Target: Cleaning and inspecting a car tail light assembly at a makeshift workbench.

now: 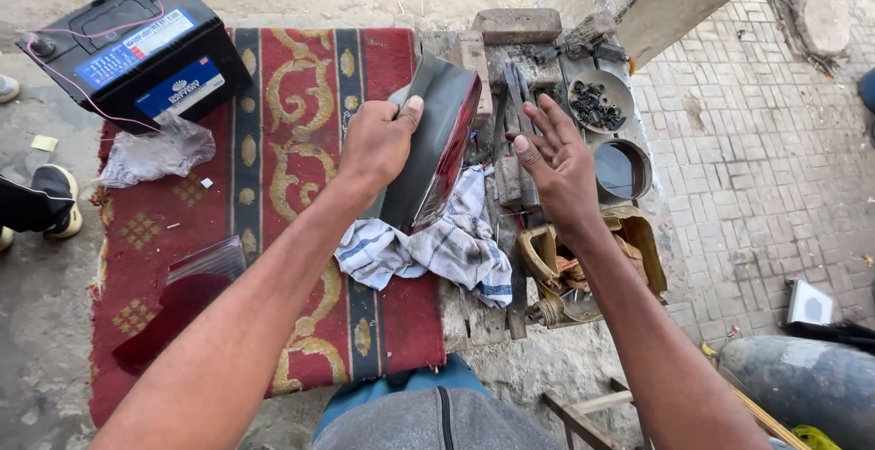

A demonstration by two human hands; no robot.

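While the left hand (375, 143) is gripping a dark tail-lamp housing (436, 144) with a red lens edge, fingers clamped round its back and thumb pressing its upper face, the housing is standing tilted over the right edge of the red patterned rug (292, 76), its lower end resting on a white, blue-striped cloth (447, 249). The right hand (558, 165) is hovering just beside the housing, palm facing it, fingers spread apart and holding nothing. A black battery (137, 44) with pink wires is sitting on the rug's far left corner. A clear plastic bag (155, 154) is lying near it. A red lens piece (173, 313) is lying at the near left corner. A round dish of small dark fasteners (597, 99) is resting beyond the right hand.
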